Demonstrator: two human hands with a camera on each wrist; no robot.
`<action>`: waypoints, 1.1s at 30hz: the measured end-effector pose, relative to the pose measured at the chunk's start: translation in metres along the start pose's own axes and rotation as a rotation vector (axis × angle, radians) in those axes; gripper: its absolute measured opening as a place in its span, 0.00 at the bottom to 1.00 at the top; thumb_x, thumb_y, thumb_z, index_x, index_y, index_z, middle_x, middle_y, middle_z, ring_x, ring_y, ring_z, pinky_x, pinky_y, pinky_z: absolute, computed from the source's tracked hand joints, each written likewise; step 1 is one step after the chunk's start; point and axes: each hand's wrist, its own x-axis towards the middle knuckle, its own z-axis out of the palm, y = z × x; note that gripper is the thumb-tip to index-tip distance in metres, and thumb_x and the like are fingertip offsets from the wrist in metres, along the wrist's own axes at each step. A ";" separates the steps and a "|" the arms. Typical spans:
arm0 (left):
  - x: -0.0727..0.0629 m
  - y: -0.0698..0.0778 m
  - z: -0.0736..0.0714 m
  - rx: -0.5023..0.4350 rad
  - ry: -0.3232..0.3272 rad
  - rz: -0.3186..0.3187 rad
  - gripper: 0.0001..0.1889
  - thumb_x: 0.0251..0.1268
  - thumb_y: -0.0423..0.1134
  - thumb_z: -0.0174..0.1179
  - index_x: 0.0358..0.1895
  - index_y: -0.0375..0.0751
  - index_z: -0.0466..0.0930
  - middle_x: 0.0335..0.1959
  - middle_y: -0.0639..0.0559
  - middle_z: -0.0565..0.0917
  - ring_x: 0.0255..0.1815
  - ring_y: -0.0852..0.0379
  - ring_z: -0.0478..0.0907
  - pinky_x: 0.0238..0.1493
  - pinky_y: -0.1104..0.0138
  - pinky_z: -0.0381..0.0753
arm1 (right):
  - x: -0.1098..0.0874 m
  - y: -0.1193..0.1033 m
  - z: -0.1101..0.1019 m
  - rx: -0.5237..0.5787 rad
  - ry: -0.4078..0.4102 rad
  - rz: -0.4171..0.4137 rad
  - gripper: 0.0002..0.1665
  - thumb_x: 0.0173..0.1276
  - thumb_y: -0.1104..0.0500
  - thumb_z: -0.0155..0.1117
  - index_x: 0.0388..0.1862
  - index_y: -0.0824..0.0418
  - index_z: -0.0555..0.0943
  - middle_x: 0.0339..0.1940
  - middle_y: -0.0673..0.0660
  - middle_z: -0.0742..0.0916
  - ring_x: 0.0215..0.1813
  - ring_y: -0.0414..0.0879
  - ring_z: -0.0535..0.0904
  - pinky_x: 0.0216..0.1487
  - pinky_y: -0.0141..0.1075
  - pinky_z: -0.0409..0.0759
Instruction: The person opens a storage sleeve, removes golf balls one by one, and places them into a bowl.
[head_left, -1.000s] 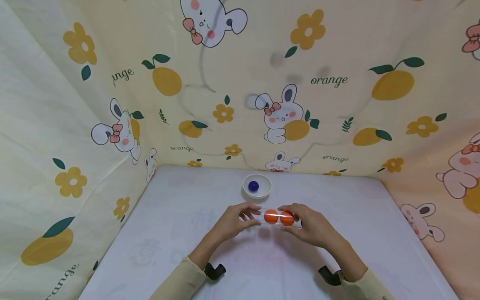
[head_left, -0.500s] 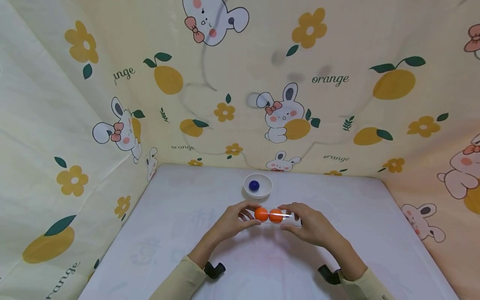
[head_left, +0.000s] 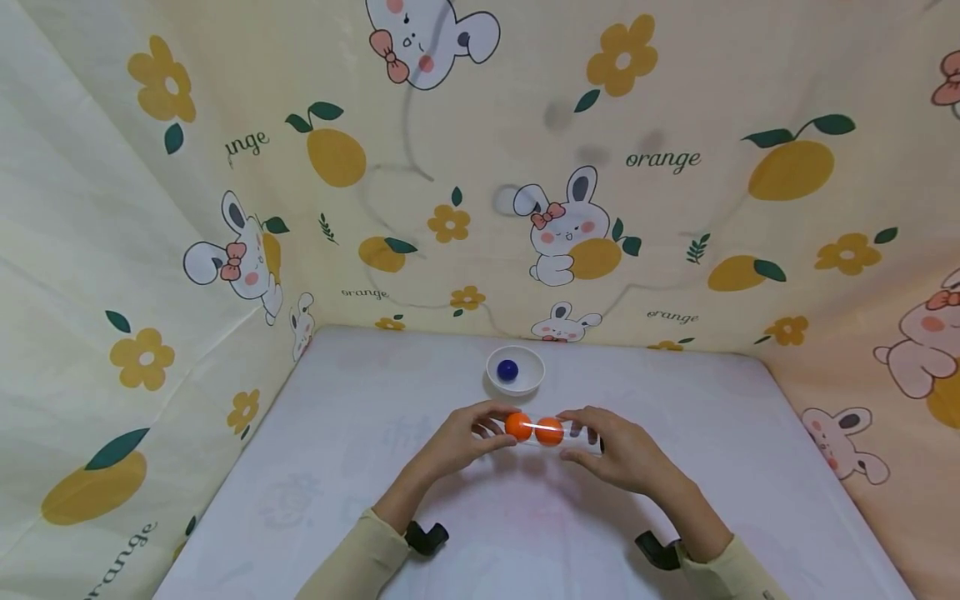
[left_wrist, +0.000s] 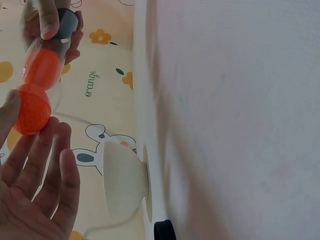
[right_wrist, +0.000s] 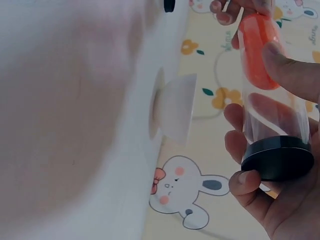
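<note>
A clear tube (right_wrist: 275,117) with a black cap (right_wrist: 278,159) lies level in the air above the table. My right hand (head_left: 626,450) grips its capped end, thumb on one side and fingers round the other. Two orange balls sit in line at the tube's left part. The inner orange ball (head_left: 550,432) shows through the clear wall. At the tube's left end, my left hand (head_left: 468,442) pinches the outer orange ball (left_wrist: 32,111) between thumb and fingertips. How far this ball sticks out of the tube I cannot tell.
A white bowl (head_left: 534,385) with a dark blue ball (head_left: 507,371) in it stands behind the hands on the white-covered table (head_left: 360,392). A printed cloth (head_left: 480,125) with rabbits and oranges hangs at the back and sides.
Both orange balls have slid left inside the tube, away from the right hand, and the outer one has come between the left fingers. The hands have hardly moved.
</note>
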 end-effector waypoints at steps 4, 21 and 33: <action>0.000 -0.001 -0.003 0.003 0.009 -0.006 0.22 0.72 0.49 0.74 0.66 0.57 0.84 0.55 0.62 0.88 0.50 0.58 0.84 0.57 0.58 0.85 | -0.001 0.001 0.000 0.024 0.036 -0.025 0.30 0.69 0.45 0.80 0.67 0.50 0.84 0.45 0.46 0.88 0.39 0.44 0.80 0.33 0.31 0.76; 0.006 -0.011 -0.016 0.049 0.140 -0.057 0.24 0.72 0.52 0.72 0.67 0.56 0.82 0.61 0.57 0.86 0.47 0.58 0.85 0.51 0.63 0.87 | -0.008 0.007 0.004 0.038 0.111 -0.089 0.29 0.67 0.48 0.81 0.65 0.53 0.86 0.42 0.42 0.86 0.37 0.40 0.78 0.32 0.30 0.74; 0.025 -0.015 -0.020 0.077 0.195 -0.100 0.24 0.73 0.50 0.72 0.68 0.54 0.82 0.61 0.54 0.86 0.47 0.56 0.84 0.48 0.63 0.87 | -0.009 0.007 0.006 0.080 0.085 -0.069 0.28 0.69 0.45 0.79 0.65 0.52 0.86 0.41 0.41 0.85 0.37 0.39 0.77 0.32 0.31 0.73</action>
